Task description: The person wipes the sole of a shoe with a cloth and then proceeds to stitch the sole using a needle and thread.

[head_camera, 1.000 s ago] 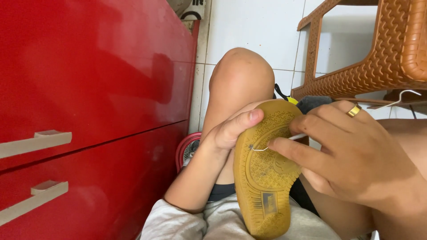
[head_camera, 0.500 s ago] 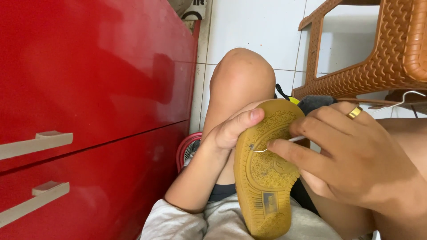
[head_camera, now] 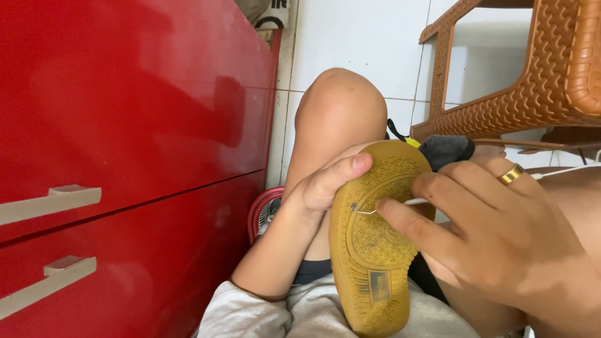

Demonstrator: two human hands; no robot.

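1 head view, close, facing down

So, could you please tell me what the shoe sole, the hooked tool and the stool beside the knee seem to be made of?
The shoe sole looks like matte yellow-tan rubber, judging by its moulded tread. The hooked tool seems to be thin metal wire: grey and glinting. The stool is probably brown plastic moulded to imitate woven rattan, given its uniform sheen.

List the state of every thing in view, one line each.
shoe: sole up, held on edge.
hooked needle: tip at the sole.
left hand: gripping the shoe.
right hand: pinching the needle.
red drawers: closed.
brown wicker chair: upright.
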